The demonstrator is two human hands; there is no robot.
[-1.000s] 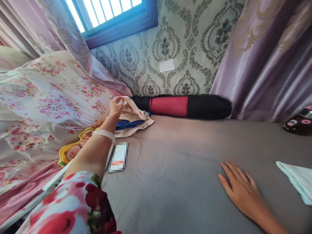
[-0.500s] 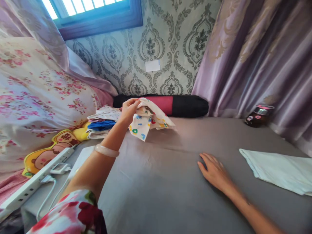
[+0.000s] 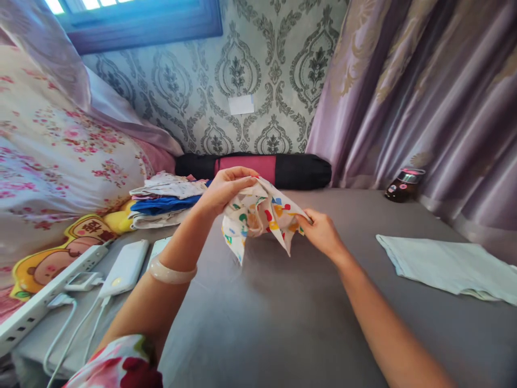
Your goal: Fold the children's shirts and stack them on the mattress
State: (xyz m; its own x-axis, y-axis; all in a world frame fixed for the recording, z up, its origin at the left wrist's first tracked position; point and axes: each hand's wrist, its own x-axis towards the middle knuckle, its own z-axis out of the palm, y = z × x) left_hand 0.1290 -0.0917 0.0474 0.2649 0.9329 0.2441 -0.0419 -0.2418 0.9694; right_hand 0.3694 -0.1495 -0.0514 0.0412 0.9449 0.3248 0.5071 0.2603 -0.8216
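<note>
A small white garment (image 3: 274,211) with colourful printed shapes hangs between my two hands above the grey sheet (image 3: 258,323). My left hand (image 3: 231,188) pinches its upper left edge, fingers closed on the cloth. On the right side, my right hand (image 3: 321,229) grips another edge of it. The cloth droops in loose folds with pointed corners below; which kind of garment it is cannot be made out. Behind my left forearm lies a stack of folded clothes (image 3: 161,202), white and blue. A folded pale cloth (image 3: 440,264) lies flat to the right, apart from my hands.
Against the wall rests a black and red roll bag (image 3: 302,171). A dark bottle (image 3: 404,186) stands near the curtain (image 3: 363,108). At the left are a power strip (image 3: 52,285), a white power bank (image 3: 126,267) with cables, and a yellow cartoon cushion (image 3: 40,267).
My right hand has lifted off the sheet, moved left and taken hold of the garment. My left hand still holds it, and the cloth is now spread between both. The view has shifted slightly.
</note>
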